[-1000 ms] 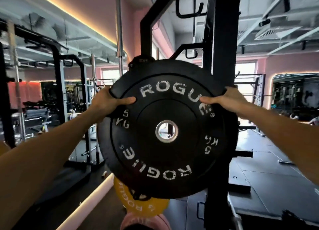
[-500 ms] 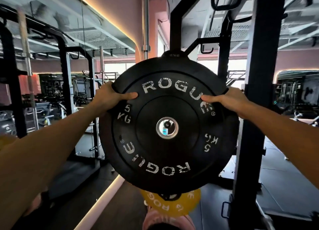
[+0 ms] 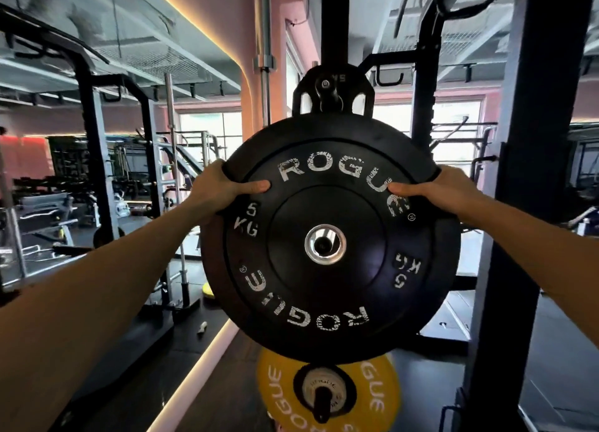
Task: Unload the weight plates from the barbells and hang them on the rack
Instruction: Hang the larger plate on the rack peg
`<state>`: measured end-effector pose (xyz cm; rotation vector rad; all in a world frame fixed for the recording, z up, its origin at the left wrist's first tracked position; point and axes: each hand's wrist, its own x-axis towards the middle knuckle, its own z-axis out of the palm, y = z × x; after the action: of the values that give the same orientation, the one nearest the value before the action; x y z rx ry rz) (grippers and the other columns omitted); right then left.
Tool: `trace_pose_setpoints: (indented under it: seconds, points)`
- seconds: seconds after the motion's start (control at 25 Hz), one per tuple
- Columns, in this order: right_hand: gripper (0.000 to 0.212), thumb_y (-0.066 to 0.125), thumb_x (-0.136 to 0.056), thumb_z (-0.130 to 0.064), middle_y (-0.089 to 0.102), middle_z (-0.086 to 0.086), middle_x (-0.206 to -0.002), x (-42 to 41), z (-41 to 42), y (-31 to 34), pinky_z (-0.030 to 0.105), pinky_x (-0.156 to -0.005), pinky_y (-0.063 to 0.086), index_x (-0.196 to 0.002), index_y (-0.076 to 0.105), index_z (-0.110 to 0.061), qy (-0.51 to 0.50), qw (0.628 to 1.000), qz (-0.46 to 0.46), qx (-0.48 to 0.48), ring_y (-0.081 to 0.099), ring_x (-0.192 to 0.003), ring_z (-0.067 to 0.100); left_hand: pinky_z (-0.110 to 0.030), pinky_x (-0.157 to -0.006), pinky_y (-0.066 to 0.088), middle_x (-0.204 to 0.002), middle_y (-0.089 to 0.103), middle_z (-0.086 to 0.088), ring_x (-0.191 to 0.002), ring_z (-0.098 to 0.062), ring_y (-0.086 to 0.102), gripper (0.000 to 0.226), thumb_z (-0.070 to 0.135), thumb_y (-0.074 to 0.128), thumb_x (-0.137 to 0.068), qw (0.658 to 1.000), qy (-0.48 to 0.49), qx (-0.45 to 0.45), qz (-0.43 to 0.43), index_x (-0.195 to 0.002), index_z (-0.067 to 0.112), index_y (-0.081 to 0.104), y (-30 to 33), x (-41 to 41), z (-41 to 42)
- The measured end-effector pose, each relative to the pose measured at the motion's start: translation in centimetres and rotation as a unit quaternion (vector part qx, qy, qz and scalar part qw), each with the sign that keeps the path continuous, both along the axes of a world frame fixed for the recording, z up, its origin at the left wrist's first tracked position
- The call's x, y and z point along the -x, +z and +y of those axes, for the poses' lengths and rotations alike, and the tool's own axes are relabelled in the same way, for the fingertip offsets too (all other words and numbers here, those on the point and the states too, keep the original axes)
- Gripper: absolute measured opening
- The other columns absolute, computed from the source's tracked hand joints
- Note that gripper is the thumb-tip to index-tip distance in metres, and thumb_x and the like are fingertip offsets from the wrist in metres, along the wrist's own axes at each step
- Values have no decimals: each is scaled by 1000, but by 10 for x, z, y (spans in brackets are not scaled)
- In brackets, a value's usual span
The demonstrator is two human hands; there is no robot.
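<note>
Holding a black weight plate [image 3: 327, 237] upright, the left hand [image 3: 217, 188] at ten o'clock and right hand [image 3: 444, 190] at two keep a closed grip, its hole apparently on a rack peg [image 3: 324, 243]. Yellow plate [image 3: 327, 396] at six already hangs; seating and letting go remain.

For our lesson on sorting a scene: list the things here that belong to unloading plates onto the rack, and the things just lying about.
Belongs to the job:
black plate, held by left hand and right hand
peg showing in its hole
yellow plate, already hung below
small plate, hung above
rack post

Lying about:
upright barbell
bench
</note>
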<state>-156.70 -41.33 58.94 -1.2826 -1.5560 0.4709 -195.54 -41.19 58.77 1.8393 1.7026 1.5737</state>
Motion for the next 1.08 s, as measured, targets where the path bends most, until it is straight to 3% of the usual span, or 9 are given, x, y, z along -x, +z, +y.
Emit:
trace_pose_setpoints:
  seconds: [0.12, 0.24, 0.4, 0.56, 0.68, 0.84, 1.08]
  points:
    - [46, 91, -50, -51, 73, -10, -89, -1, 36, -9, 31, -84, 55, -84, 71, -27, -15, 1000, -14, 5, 68, -84, 10, -40, -91, 55, -106, 72, 5, -98, -18, 67, 101, 81, 83, -28, 1000, -2, 9, -9, -110, 24, 66, -12, -1, 45]
    - [43, 91, -51, -50, 72, -13, -87, -2, 68, -17, 29, -80, 54, -81, 70, -29, -20, 1000, -20, 6, 67, -84, 7, -42, -90, 55, -104, 73, 6, -97, -18, 68, 97, 83, 82, -31, 1000, 1, 25, -4, -109, 27, 66, -24, -2, 84]
    - [40, 90, -54, -50, 69, -19, -87, 1, 95, -22, 17, -65, 46, -83, 70, -31, -22, 999, -31, 13, 63, -78, -4, -42, -90, 56, -105, 73, 9, -96, -16, 69, 95, 80, 84, -34, 1000, -11, 26, -10, -113, 29, 67, -34, -1, 119]
    - [56, 90, -47, -57, 73, -9, -96, 3, 127, -37, 33, -87, 54, -91, 73, -28, -40, 998, -31, 26, 68, -91, 12, -36, -81, 57, -101, 74, 7, -92, -15, 70, 89, 74, 88, -38, 999, -24, 35, -24, -109, 24, 70, -50, 3, 148]
    - [67, 90, -45, -58, 73, -6, -102, 7, 143, -53, 37, -92, 54, -100, 72, -26, -37, 999, -21, 35, 68, -94, 14, -26, -70, 47, -102, 70, 6, -89, -13, 64, 80, 68, 87, -49, 999, -13, 35, -10, -110, 20, 67, -56, 5, 162]
    - [81, 89, -35, -65, 74, -6, -101, 10, 165, -56, 40, -93, 55, -102, 71, -22, -53, 998, -17, 24, 69, -94, 15, -31, -79, 50, -105, 70, 8, -97, -15, 66, 85, 70, 87, -45, 999, -23, 24, -24, -110, 21, 65, -59, 5, 185]
    - [83, 85, -39, -66, 71, -4, -105, 8, 207, -58, 40, -94, 52, -106, 67, -21, -79, 996, -33, -5, 67, -98, 17, -41, -89, 53, -109, 68, 7, -101, -17, 64, 89, 65, 90, -45, 998, -30, 13, -46, -116, 22, 58, -69, 3, 232]
